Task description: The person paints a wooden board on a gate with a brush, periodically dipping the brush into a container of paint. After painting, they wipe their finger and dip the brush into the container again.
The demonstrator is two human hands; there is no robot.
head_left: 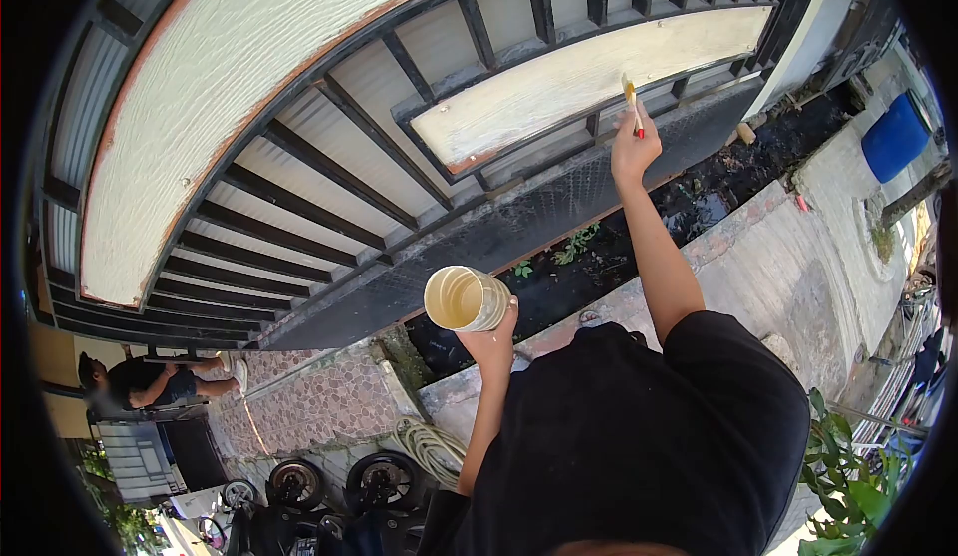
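Observation:
My right hand (636, 147) is closed around a paintbrush (632, 97) with a red-tipped handle. The bristles, pale with paint, are right at the lower edge of a cream-painted board (599, 69) fixed to a black metal gate (349, 147). In my left hand (491, 341) is a plastic cup (466, 298), its outside smeared with cream paint and its mouth facing up toward me. A larger curved board (200, 87), coated off-white with reddish-brown edges, is fixed to the gate at the upper left.
A ditch of dark water (718, 182) runs below the gate, beside a concrete walkway (778, 247). A blue barrel (895, 137) stands at right. A coiled hose (431, 443) and parked motorcycles (339, 486) are at the bottom. Another person (150, 381) is at far left.

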